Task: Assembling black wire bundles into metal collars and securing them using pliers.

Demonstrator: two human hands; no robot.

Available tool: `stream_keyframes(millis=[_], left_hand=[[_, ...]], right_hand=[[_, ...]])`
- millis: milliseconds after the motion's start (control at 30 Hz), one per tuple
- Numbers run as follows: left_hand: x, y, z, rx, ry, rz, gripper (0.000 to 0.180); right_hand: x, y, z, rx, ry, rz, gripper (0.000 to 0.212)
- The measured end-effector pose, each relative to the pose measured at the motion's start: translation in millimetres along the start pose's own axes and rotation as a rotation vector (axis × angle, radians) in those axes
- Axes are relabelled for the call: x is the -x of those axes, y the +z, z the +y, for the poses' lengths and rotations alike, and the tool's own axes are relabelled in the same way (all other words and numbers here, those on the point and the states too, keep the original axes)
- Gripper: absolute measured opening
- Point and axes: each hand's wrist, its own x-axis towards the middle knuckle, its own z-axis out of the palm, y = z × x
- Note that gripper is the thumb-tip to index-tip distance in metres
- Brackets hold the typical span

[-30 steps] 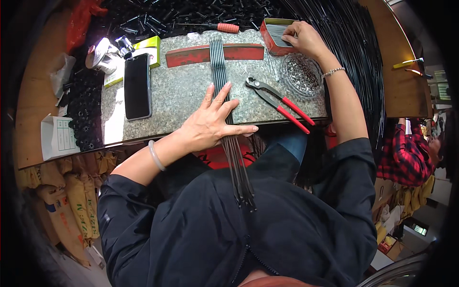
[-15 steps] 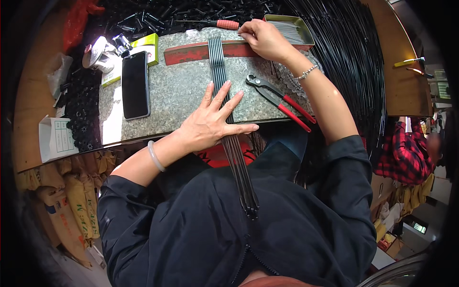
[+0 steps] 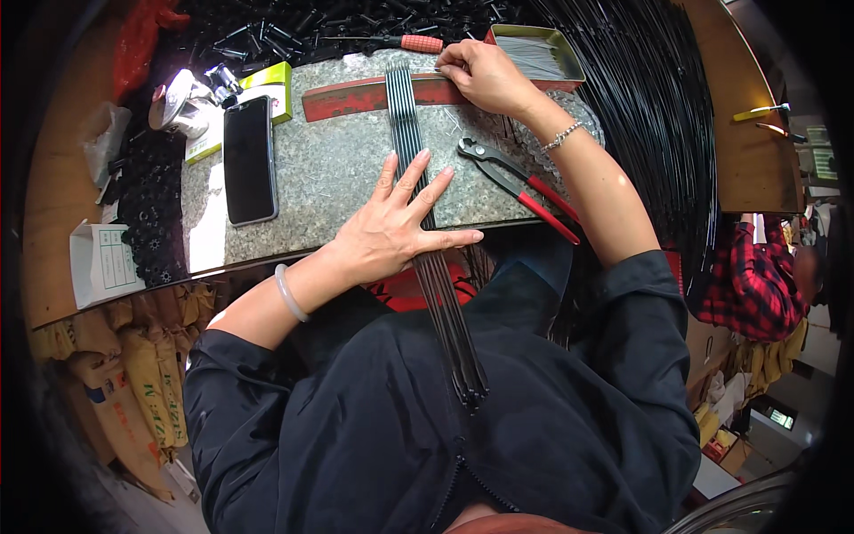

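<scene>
Several thin black rods (image 3: pixel 402 116) lie side by side across a red metal bar (image 3: pixel 342 101), their near ends reaching over the table edge to my body. My left hand (image 3: pixel 391 227) lies flat on the rods with its fingers spread, pressing them down. Over the right part of the bar, my right hand (image 3: pixel 485 76) is closed in a pinch just right of the rods' far ends. Whatever is between those fingertips is too small to make out. An open tin (image 3: pixel 578 67) of thin silver wires stands beside that hand. Red-handled pliers (image 3: pixel 507 178) rest below it.
A phone (image 3: pixel 250 160) and a yellow-green box (image 3: pixel 283 89) lie on the left of the stone slab (image 3: pixel 311 187). A screwdriver with a red grip (image 3: pixel 422 44) lies behind the bar. Black bolts (image 3: pixel 276 36) heap at the back; long black rods (image 3: pixel 658 107) fill the right. Someone in a checked shirt (image 3: pixel 756 285) is at far right.
My right hand has shifted slightly left along the red bar, nearer the rods, still pinched. My left hand has stayed in place on the rods.
</scene>
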Motion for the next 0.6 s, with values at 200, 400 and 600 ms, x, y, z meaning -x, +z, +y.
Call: stream_keyframes(millis=[200,400,600], left_hand=[[-0.5,-0.2,-0.4,-0.003,0.002,-0.004,0.053],[-0.1,0.0,-0.4,0.001,0.002,0.005,0.05],[0.1,0.0,0.0,0.005,-0.005,0.008,0.05]], right_hand=[[0.0,3.5,2.6,0.021,-0.005,0.033,0.019],[-0.5,3.5,1.2,0.031,-0.016,0.032,0.019],[1.1,2.6,0.3,-0.033,-0.016,0.033,0.018]])
